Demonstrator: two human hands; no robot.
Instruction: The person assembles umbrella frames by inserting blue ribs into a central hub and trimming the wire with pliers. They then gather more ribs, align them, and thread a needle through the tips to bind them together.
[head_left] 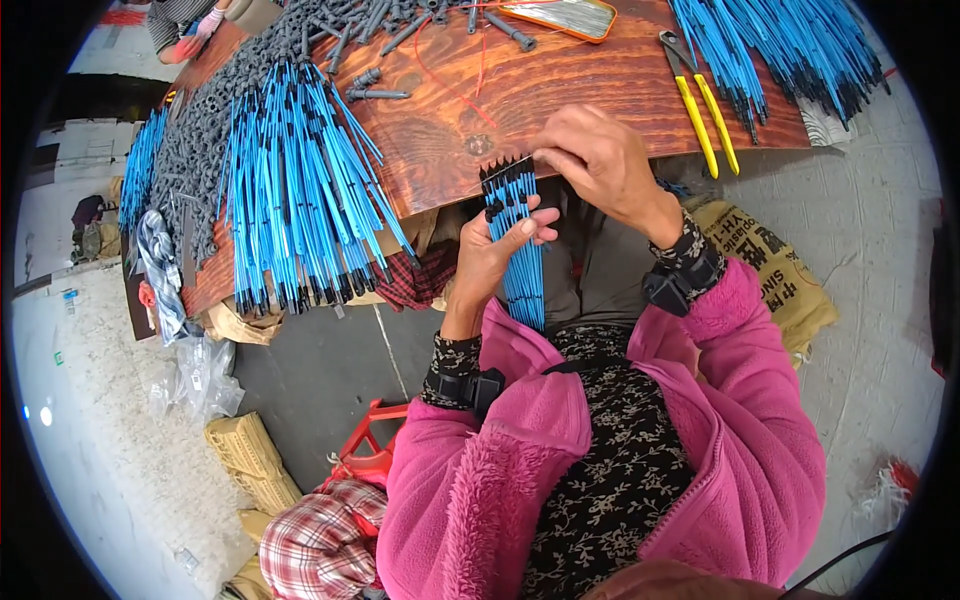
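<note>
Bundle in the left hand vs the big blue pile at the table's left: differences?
Size: the held bundle is slim; the big pile is far larger.
Arrangement: the held bundle's rods run nearly parallel; the big pile's fan out.
Support: the left hand grips the held bundle; the big pile lies on the table.
Shared: thin blue rods with black parts.

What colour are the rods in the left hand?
The rods are blue, black near the top; seen in the head view.
</note>
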